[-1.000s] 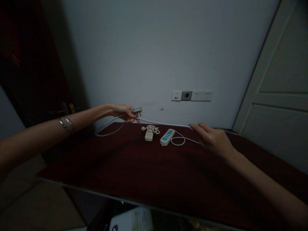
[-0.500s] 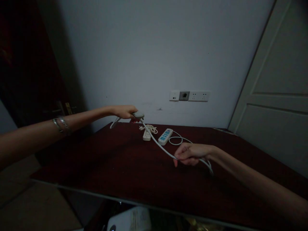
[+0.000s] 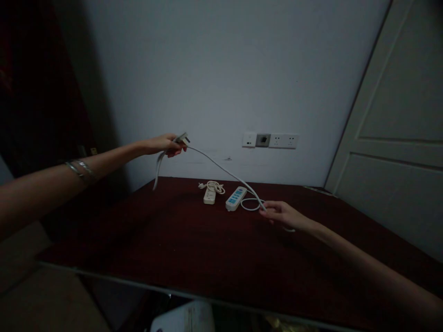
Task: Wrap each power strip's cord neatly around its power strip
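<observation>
My left hand (image 3: 166,144), raised at ten o'clock above the table (image 3: 173,249), grips the plug (image 3: 182,138). My right hand (image 3: 282,214), at four o'clock, pinches the cable (image 3: 221,168) beside the strip (image 3: 236,198). The cable runs taut between them. I judge that an even, gentle pull works best, so the strip isn't dragged.

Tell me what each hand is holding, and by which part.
The left hand grips the white cable at its plug, up above the table. The right hand pinches the same cable farther along, low near the table.
</observation>
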Tool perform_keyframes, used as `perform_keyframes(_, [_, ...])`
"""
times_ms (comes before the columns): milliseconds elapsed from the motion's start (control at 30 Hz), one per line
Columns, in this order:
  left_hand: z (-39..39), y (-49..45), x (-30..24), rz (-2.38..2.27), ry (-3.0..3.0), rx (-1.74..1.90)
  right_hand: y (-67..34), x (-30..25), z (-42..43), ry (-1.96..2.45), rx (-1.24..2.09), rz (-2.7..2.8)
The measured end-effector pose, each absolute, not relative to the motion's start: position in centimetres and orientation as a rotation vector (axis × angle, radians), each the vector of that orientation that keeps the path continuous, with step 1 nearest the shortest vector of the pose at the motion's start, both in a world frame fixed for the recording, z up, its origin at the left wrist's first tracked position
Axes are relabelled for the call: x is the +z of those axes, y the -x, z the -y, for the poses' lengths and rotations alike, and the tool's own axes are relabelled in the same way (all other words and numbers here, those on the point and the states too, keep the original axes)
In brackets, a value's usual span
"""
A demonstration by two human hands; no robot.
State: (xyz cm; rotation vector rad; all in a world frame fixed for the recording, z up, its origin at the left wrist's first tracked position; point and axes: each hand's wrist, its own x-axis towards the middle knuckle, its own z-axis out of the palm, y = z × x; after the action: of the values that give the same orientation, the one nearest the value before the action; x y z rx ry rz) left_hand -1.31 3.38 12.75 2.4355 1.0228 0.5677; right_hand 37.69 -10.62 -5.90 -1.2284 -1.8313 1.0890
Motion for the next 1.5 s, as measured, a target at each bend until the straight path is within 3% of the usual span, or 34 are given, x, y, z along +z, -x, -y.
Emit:
perform_keyframes(133, [-5.1,3.3,13.0,-1.075,-2.474,0.511,-37.9,-5.4,11.2,1.224,0.58,1.784])
perform_keyframes(300, [-6.6,4.2,12.7,-1.095,-2.546,0.46,-37.6,-4.1,11.3,1.213,0.547,1.852])
perform_keyframes(400, [-7.5,4.1,12.6,-1.1,-2.608,0.403,-37.3,-4.2,10.8,1.231,0.862,1.907])
perform_keyframes(633, [-7.7,2.8,11.8,-1.068,-2.748,0.222,-36.2,-7.3,9.4,0.984,2.016,1.824])
perform_keyframes(800, [-7.5,1.4,11.1,-1.13,-2.976,0.319,-34.7,-9.7,8.8,0.889,2.253,1.725])
perform_keyframes(900, [-7.8,0.9,11.1,-1.18,-3.044,0.384,-34.2,-10.2,8.6,0.954,2.175,1.728])
perform_keyframes(1100, [-7.8,-0.6,11.6,-1.073,-2.6,0.662,-35.0,-9.4,6.8,1.192,1.607,1.939])
perform_keyframes(1267, [-6.7,-3.4,11.7,-0.905,-2.163,1.004,-36.4,-8.4,5.6,1.287,1.513,2.037])
perform_keyframes(1400, [-5.7,-5.6,11.3,-0.787,-1.981,0.96,-37.9,-6.0,5.9,1.317,1.457,2.081])
perform_keyframes(1500, [-4.9,-7.2,10.7,-0.725,-1.906,0.841,-38.6,-2.8,6.3,1.327,1.141,2.07])
